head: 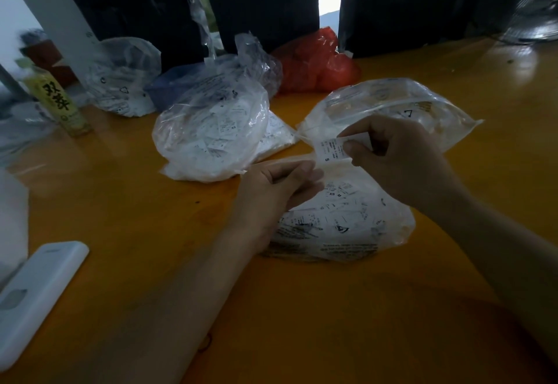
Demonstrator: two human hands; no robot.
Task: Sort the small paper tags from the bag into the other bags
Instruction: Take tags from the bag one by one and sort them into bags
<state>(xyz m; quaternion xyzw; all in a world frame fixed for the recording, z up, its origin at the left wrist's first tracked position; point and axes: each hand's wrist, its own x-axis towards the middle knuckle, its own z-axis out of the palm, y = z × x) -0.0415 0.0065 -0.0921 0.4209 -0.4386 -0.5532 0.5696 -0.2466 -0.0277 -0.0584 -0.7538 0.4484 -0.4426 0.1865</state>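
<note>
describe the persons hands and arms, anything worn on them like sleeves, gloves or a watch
Both forearms are bare as far as the frame shows, with no sleeve in view. The left hand and right hand wear no gloves, and no ring, watch or bracelet shows. The dim, soft picture could hide small details.

1. One view only, taken from head height; no second view is available for overlap.
2. It is aimed forward and down across the orange table [120,202].
3. Both forearms are seen close, entering from the bottom edge.
</note>
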